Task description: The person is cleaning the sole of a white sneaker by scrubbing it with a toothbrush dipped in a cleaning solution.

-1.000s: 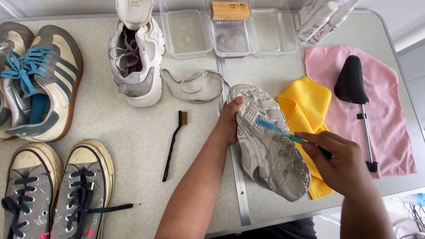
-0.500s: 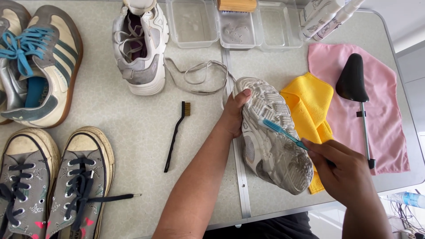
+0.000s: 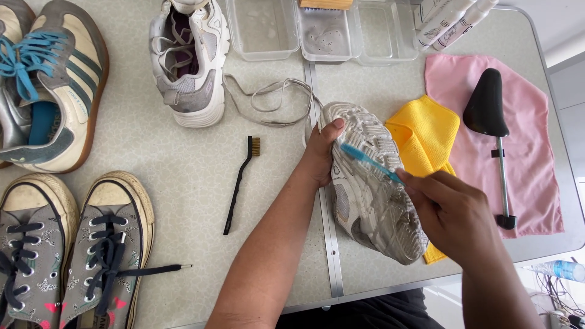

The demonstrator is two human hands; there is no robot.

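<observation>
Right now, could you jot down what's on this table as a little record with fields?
left hand: steadies the grey-white sneaker, sole up
right hand: holds a blue toothbrush, bristles on the sole
under the sneaker: yellow cloth
right side: black shoe tree on a pink cloth
table middle: small black wire brush, loose laces
top: matching sneaker, clear tubs
left: two more pairs of shoes

Single head-worn view, looking steeply down, close.
Camera sits above the near edge of the grey table, facing its far side; table fills frame, no second view.
</observation>
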